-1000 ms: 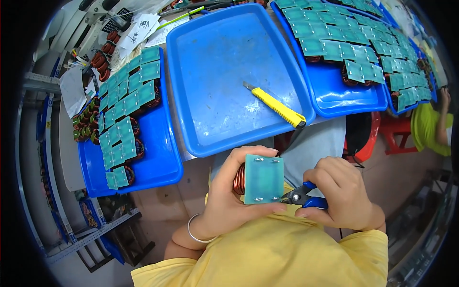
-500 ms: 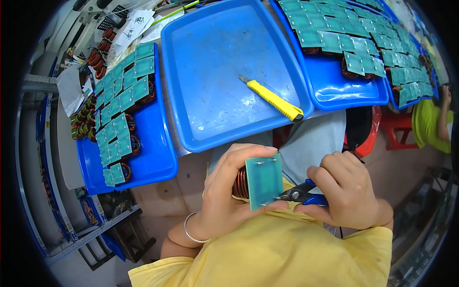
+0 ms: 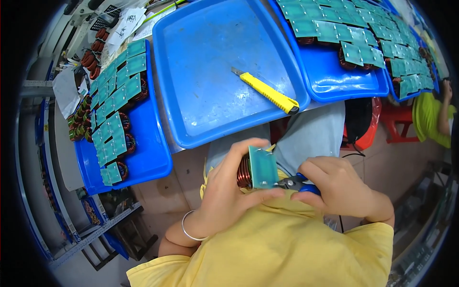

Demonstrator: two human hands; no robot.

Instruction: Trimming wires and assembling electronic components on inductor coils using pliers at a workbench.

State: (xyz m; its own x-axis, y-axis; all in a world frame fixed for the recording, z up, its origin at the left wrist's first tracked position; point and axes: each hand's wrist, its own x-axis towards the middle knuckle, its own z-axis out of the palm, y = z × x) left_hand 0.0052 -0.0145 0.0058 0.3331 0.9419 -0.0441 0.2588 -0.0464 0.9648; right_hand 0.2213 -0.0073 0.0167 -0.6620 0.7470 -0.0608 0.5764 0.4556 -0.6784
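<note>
My left hand (image 3: pixel 228 184) grips a toroidal coil wound with copper wire (image 3: pixel 244 172), which has a green circuit board (image 3: pixel 263 167) fixed to one face. Solder joints show near the board's corners. In my right hand (image 3: pixel 337 184) is a pair of blue-handled side cutters (image 3: pixel 292 182), the hand closed round the handles. Their jaw tips meet the board's lower right corner, beside a solder joint; whether a wire sits between them is too small to tell. My left thumb lies along the board's lower edge, just under the jaws.
A blue tray (image 3: pixel 165 95) ahead holds a yellow utility knife (image 3: pixel 270 93) with its blade out. Blue trays at the left (image 3: pixel 153 162) and right (image 3: pixel 346 88) carry several board-topped coils. Another person's green sleeve (image 3: pixel 430 117) shows at far right, near a red stool (image 3: pixel 394 124).
The coil with its board has turned slightly and moved up a little in view. Both hands keep their hold, and the cutters stay at the same corner. The whole view has shifted slightly.
</note>
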